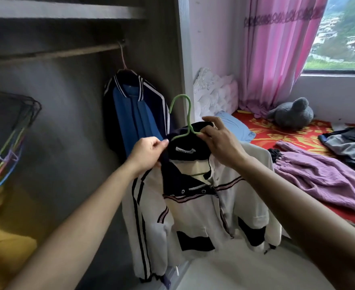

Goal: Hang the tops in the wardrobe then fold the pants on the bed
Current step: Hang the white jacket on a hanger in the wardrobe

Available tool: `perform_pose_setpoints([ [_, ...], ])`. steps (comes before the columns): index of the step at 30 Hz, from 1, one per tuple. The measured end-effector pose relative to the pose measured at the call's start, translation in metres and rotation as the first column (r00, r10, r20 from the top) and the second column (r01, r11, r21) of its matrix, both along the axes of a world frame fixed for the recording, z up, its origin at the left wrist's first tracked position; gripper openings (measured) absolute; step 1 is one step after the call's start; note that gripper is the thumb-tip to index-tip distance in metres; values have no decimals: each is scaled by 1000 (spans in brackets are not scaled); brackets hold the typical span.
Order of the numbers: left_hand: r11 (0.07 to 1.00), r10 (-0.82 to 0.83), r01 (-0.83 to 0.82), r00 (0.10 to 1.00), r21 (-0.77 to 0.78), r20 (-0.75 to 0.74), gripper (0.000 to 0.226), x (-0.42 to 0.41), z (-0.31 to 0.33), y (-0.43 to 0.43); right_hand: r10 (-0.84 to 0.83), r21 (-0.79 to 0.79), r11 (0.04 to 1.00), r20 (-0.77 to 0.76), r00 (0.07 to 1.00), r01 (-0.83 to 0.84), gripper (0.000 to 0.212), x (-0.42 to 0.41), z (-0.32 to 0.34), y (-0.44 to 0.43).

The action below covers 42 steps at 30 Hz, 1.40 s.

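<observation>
Both hands pinch the white jacket's navy collar: left hand [149,150], right hand [218,141] also gripping the green hanger [182,114]. The wardrobe rail [57,52] lies up and far left, its long axis running left-right; the left hand is nearer.

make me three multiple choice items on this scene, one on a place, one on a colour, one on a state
1. Where is the blue jacket?
A. on the bed
B. hanging on the wardrobe rail
C. on the floor

2. What colour is the hanger in the white jacket?
A. green
B. pink
C. black

3. How is the white jacket held?
A. lying folded on the bed
B. hooked on the rail
C. held up by both hands, off the rail

Key: 1 B, its pink hanger hooks over the rail. 2 A, the hook above the collar is green. 3 C, the left hand pinches the collar, the right hand grips the hanger, and the hook hangs free in the air.
</observation>
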<state>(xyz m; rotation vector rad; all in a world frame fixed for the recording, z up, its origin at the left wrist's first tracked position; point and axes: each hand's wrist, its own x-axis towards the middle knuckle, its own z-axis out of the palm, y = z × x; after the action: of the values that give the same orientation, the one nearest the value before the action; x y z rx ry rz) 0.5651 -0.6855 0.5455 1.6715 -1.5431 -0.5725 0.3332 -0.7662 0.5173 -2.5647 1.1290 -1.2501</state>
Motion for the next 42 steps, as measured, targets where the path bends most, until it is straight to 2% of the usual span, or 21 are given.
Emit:
perform_pose_setpoints([
  [1,998,58,-56,972,13,-227,35,-4,3,-4,7,-7,1000,-5,1000,-7,29,2,-1,0],
  [2,996,93,-78,861,52,-499,29,-7,8,-8,11,-19,1000,-15,1000,-11,29,3,-1,0],
  [3,995,102,-67,683,77,-723,25,-8,13,-12,11,-30,999,-25,1000,-12,28,4,-2,-2],
  [4,995,97,-44,498,87,-862,23,-9,16,-14,10,-35,999,-36,999,-11,27,4,-1,-3],
  [5,996,95,-31,368,90,-925,23,-6,16,-18,14,-31,999,-46,999,-16,28,4,-1,-5],
  [6,995,101,-36,326,95,-940,24,-4,15,-20,23,-29,999,-58,998,-25,30,4,1,-6],
  [7,992,125,-59,352,111,-928,25,0,14,-23,32,-34,999,-70,997,-34,34,6,1,-6],
  [9,975,178,-201,478,90,-860,23,17,9,-34,44,-54,997,-74,996,-48,39,14,1,-3],
  [12,879,346,-472,725,-64,-596,14,59,10,-42,42,-80,996,-36,998,-44,45,32,1,5],
  [14,822,428,-546,780,-164,-457,15,78,8,-36,49,-67,996,-22,999,-50,43,47,7,8],
  [16,805,412,-509,850,-305,-328,21,90,1,-23,38,-55,998,-11,999,-39,38,61,14,7],
  [18,805,365,-354,928,-476,-73,17,105,-14,-10,27,-53,998,6,1000,-26,34,74,19,4],
  [20,833,320,-189,931,-520,175,32,127,-35,-1,23,-60,998,16,1000,-21,32,87,22,0],
  [23,892,374,-185,815,-412,442,75,159,-54,1,28,-97,995,29,999,-25,30,108,29,-3],
  [24,902,381,-209,798,-379,467,85,168,-55,-1,31,-108,994,33,999,-27,29,115,32,-4],
  [25,904,378,-222,812,-364,444,86,175,-53,-5,27,-122,992,32,999,-23,29,122,36,-3],
  [28,874,405,-230,831,-427,382,55,200,-40,-22,-31,-170,985,-10,999,29,30,139,49,-2],
  [32,893,398,-232,806,-385,438,28,224,-26,-38,-128,-178,978,-104,986,108,35,148,59,-3],
  [36,899,344,-179,855,-400,389,41,229,-18,-63,-202,-208,962,-116,972,175,40,168,71,-21],
  [39,903,292,-97,854,-419,431,58,221,-10,-93,-230,-188,961,-123,965,205,43,183,83,-44],
  [42,922,249,-68,859,-381,448,56,224,-4,-126,-260,-160,959,-159,952,235,43,201,98,-69],
])
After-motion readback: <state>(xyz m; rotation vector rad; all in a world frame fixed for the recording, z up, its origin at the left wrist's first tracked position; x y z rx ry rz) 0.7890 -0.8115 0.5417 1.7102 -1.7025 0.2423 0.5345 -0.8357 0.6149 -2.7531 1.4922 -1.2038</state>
